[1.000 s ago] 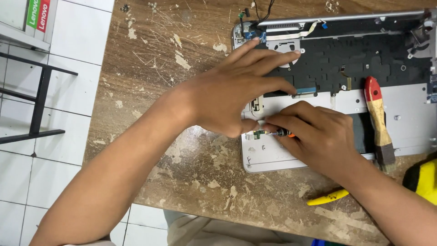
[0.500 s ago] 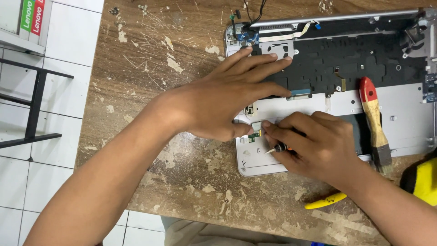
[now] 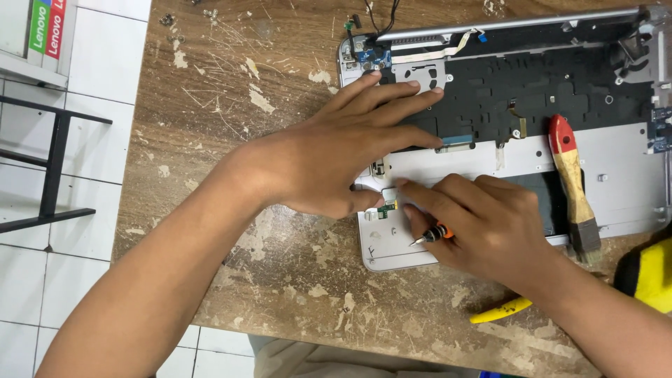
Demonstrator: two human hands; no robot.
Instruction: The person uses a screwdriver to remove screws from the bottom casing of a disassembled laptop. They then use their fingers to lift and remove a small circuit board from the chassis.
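Left hand [image 3: 350,157] spread flat, fingers released, steadying opened silver laptop base [image 3: 518,157] on worn wooden table [image 3: 210,105]; right hand [image 3: 483,224] clenched around small orange-collared screwdriver [image 3: 432,234], tip seemingly near tiny green circuit board [image 3: 386,208].

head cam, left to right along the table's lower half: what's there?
Black metal frame → left hand → small green circuit board → screwdriver in the right hand → red-handled brush → yellow tool at the edge.
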